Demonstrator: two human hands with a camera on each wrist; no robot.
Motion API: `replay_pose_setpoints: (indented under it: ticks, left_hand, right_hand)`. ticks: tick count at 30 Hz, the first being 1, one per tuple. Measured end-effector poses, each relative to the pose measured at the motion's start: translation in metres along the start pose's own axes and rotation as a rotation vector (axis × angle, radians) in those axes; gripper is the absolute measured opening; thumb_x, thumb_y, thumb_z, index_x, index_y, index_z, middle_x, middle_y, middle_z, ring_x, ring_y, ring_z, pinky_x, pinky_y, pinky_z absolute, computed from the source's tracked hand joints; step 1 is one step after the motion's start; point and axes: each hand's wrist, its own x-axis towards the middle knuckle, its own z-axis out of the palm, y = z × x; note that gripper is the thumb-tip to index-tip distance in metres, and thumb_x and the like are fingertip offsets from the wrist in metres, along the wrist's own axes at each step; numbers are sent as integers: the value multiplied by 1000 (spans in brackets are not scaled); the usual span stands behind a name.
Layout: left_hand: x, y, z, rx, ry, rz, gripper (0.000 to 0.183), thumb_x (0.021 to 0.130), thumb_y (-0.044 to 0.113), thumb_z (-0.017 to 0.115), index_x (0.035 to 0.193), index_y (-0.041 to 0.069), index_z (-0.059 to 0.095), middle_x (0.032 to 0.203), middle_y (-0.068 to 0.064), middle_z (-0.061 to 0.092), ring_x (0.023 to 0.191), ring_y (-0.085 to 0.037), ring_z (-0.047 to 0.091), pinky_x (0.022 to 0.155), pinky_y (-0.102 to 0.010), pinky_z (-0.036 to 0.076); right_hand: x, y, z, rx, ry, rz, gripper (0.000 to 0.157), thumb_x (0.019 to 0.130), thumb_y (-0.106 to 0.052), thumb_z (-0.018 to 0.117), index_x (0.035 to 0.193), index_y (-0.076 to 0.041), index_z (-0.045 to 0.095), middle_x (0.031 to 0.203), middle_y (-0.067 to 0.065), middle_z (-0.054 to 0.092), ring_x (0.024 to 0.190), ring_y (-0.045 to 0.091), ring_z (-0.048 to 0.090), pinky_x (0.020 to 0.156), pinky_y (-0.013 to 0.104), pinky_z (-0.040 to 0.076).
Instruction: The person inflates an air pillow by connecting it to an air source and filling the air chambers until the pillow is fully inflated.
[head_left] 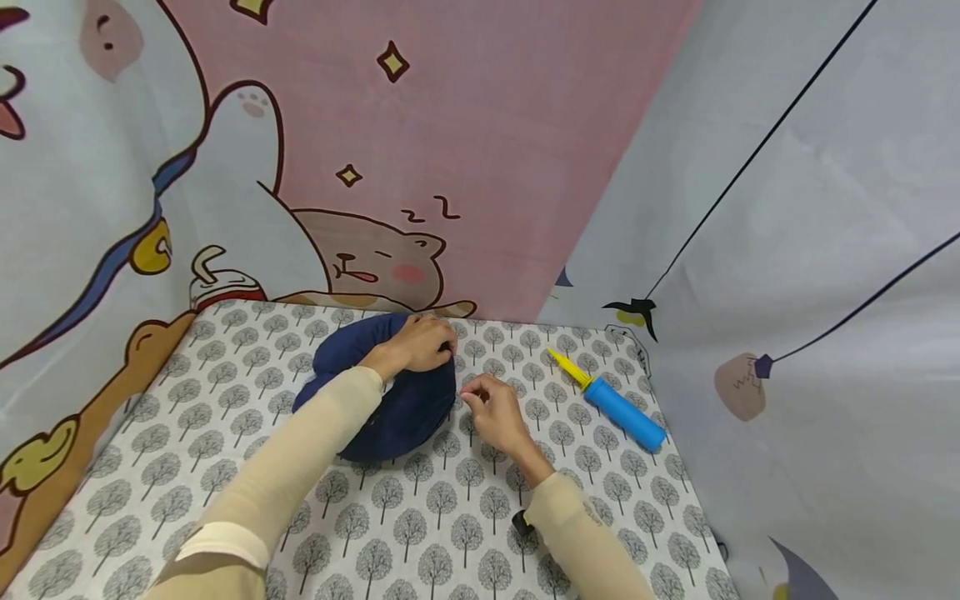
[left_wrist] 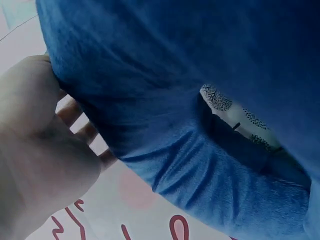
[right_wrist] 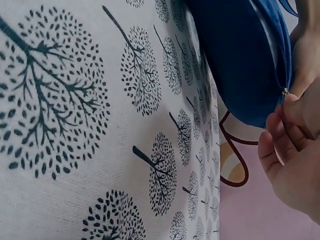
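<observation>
A navy neck pillow (head_left: pixel 405 417) lies on the tree-print cloth, its curved opening visible in the left wrist view. My left hand (head_left: pixel 423 343) grips its far edge, and the fingers pass partly behind the fabric (left_wrist: pixel 150 100). Along the pillow's side runs a zipper, partly unzipped in the right wrist view, with a pale strip (right_wrist: pixel 265 22) showing in the gap. At the pillow's right edge, my right hand (head_left: pixel 495 412) pinches the small metal zipper pull (right_wrist: pixel 285 92) between thumb and fingertips.
A blue hand pump (head_left: pixel 626 417) with a yellow nozzle lies on the tree-print cloth (head_left: pixel 465 533), right of my right hand. Printed fabric walls (head_left: pixel 510 150) rise behind the cloth and along both sides.
</observation>
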Motion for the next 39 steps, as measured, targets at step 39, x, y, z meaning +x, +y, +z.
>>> replay_pose_setpoints:
  ticks: [39]
  left_hand:
    - [50,-42,61,-134,124,195,15,109,31,76,110,25,90,113,11,84,117,-24,76,136,-72,29]
  right_hand:
    - [-11,6,-11,0,11,-33,5,106,-1,75,103,-4,77,97,8,78,82,13,69,74,25,58]
